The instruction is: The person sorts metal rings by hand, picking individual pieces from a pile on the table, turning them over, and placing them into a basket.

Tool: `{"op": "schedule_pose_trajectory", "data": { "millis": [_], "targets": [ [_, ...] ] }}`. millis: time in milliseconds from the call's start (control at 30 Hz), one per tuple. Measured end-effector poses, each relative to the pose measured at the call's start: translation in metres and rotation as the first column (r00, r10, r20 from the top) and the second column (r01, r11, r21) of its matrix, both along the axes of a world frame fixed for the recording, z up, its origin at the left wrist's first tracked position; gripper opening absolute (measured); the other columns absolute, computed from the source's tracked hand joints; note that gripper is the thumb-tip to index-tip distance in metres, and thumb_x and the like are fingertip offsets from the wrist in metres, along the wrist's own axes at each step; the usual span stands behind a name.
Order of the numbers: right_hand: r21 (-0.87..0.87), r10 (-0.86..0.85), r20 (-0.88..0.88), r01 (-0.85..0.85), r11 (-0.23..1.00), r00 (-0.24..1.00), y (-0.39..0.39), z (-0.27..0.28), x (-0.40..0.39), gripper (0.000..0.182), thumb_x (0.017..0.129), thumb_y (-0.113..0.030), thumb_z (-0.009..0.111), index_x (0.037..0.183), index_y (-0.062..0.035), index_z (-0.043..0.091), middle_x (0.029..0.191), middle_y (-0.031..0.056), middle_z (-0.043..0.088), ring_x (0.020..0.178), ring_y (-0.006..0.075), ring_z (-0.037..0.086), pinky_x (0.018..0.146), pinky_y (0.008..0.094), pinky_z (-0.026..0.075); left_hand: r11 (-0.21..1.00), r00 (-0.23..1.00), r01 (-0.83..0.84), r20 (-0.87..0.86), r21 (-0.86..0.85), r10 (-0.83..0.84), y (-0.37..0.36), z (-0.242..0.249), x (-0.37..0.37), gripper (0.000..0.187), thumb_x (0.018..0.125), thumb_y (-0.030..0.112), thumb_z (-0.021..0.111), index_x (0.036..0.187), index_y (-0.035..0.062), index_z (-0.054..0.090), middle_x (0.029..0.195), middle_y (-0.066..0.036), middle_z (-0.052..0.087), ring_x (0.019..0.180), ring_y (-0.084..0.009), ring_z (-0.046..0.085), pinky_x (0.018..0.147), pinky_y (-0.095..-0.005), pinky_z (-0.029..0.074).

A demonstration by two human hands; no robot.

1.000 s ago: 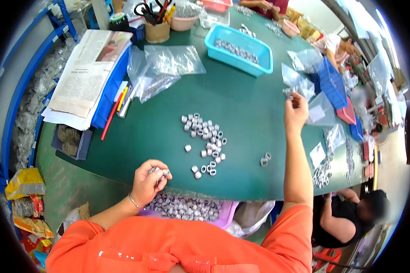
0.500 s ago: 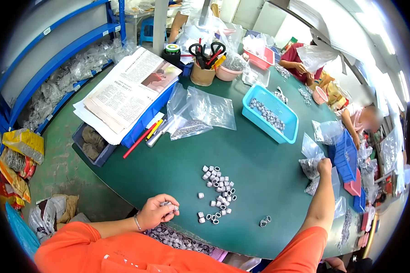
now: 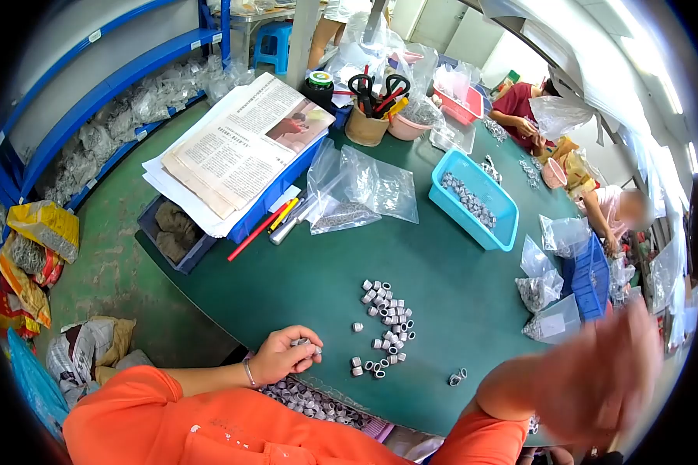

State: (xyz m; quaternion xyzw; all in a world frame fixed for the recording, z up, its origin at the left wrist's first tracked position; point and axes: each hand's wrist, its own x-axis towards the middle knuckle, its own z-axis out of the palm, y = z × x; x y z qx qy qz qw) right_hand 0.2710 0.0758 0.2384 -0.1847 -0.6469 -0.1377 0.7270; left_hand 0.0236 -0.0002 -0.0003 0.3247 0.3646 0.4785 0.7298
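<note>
My left hand [image 3: 288, 355] is at the table's front edge, its fingers curled round a few small grey metal rings [image 3: 306, 344]. To the right of it, a loose pile of similar metal rings [image 3: 392, 314] lies on the green table. Two more rings [image 3: 457, 377] lie together farther right. My right hand [image 3: 601, 376] is raised close to the camera at the right and smeared by motion, so its fingers and anything in them cannot be made out. Beyond it are clear bags of small parts [image 3: 539, 291].
A turquoise basket [image 3: 450, 209] with metal parts stands across the green table [image 3: 287, 279]. Newspapers [image 3: 240, 147] lie on a blue box at the left, near pens and a pot of scissors [image 3: 366, 125]. Below the front edge sit many rings [image 3: 318, 404]. Two people work at the far right.
My right hand has drawn back from the bags on the right and come up near the camera. My left hand keeps its hold on the rings. The view has shifted slightly.
</note>
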Motion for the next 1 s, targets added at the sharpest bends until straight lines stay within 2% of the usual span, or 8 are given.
{"op": "schedule_pose_trajectory", "data": {
  "millis": [233,367,500,533,567,600,800,1000],
  "targets": [
    [0.397,0.510,0.131,-0.516,0.759,0.850,-0.087,0.019,-0.004,0.008,0.083,-0.021,0.055,0.084,-0.0127,0.055,0.071,-0.0109,0.052,0.067,0.0030,0.050,0.070,0.0211,0.042,1.000,1.000,0.024,0.010,0.004,-0.024,0.001,0.000,-0.001,0.011,0.089,0.000,0.046,0.096,-0.0019,0.054,0.080,-0.014,0.059,0.054,-0.0082,0.046,0.045,-0.0194,0.036],
    [0.311,0.478,0.430,-0.623,0.718,0.766,-0.031,0.026,-0.021,0.027,0.083,-0.018,0.043,0.087,0.0026,0.060,0.089,0.0100,0.060,0.086,0.0230,0.056,0.081,0.0347,0.041,0.999,0.998,0.035,0.042,0.021,-0.036,-0.001,-0.004,0.000,0.011,0.089,0.002,0.049,0.098,-0.0016,0.054,0.081,-0.012,0.059,0.055,-0.0062,0.045,0.048,-0.0185,0.037],
    [-0.247,-0.001,0.115,0.029,0.969,0.993,0.089,0.008,-0.070,0.026,0.080,-0.007,0.049,0.102,-0.0018,0.061,0.079,0.0047,0.057,0.071,0.0125,0.051,0.061,0.0256,0.040,0.997,0.998,0.040,0.040,0.067,-0.043,-0.001,-0.006,0.000,0.011,0.089,0.000,0.048,0.097,-0.0022,0.054,0.080,-0.013,0.059,0.054,-0.0069,0.045,0.047,-0.0191,0.037],
    [-0.480,-0.073,0.123,0.123,0.869,0.990,0.133,-0.004,-0.073,0.029,0.079,-0.004,0.050,0.106,-0.0029,0.061,0.077,0.0034,0.057,0.068,0.0098,0.050,0.056,0.0233,0.039,0.996,0.999,0.046,0.026,0.073,-0.048,-0.001,-0.007,0.000,0.011,0.089,0.001,0.048,0.097,-0.0020,0.054,0.080,-0.013,0.059,0.054,-0.0066,0.045,0.048,-0.0191,0.037],
    [-0.739,0.164,-0.179,-0.243,0.628,0.970,0.185,-0.028,-0.067,0.037,0.077,-0.004,0.053,0.114,-0.0024,0.057,0.071,0.0014,0.051,0.061,0.0075,0.043,0.052,0.0227,0.035,0.995,0.998,0.060,0.021,0.080,-0.062,-0.002,-0.006,0.000,0.011,0.089,0.001,0.048,0.097,-0.0020,0.054,0.080,-0.013,0.059,0.054,-0.0066,0.045,0.048,-0.0191,0.037],
    [-0.890,0.031,-0.086,-0.091,0.447,0.996,0.221,-0.042,-0.058,0.048,0.077,-0.004,0.053,0.124,0.0009,0.048,0.077,0.0032,0.053,0.065,0.0073,0.046,0.059,0.0223,0.040,0.996,0.998,0.059,0.009,0.071,-0.060,-0.001,-0.004,0.000,0.010,0.089,0.002,0.048,0.097,-0.0018,0.054,0.080,-0.012,0.059,0.054,-0.0064,0.045,0.048,-0.0191,0.037],
    [-0.887,-0.064,0.318,0.321,0.331,0.946,0.305,-0.071,-0.029,0.063,0.070,-0.004,0.050,0.132,-0.0009,0.040,0.125,0.0256,0.049,0.118,0.0343,0.047,0.096,0.0329,0.037,0.995,0.996,0.087,0.022,0.040,-0.088,0.000,-0.006,-0.002,0.012,0.091,0.007,0.049,0.100,-0.0003,0.052,0.078,-0.008,0.056,0.055,-0.0048,0.044,0.048,-0.0184,0.037],
    [-0.835,-0.026,0.491,0.479,0.272,0.871,0.312,-0.080,-0.036,0.051,0.072,-0.008,0.053,0.122,-0.0027,0.051,0.116,0.0234,0.055,0.109,0.0345,0.053,0.093,0.0355,0.041,0.994,0.992,0.110,0.062,0.016,-0.111,0.000,-0.007,-0.002,0.010,0.092,0.009,0.048,0.097,0.0008,0.049,0.081,-0.009,0.057,0.055,-0.0055,0.043,0.049,-0.0189,0.037]
  ]
}}
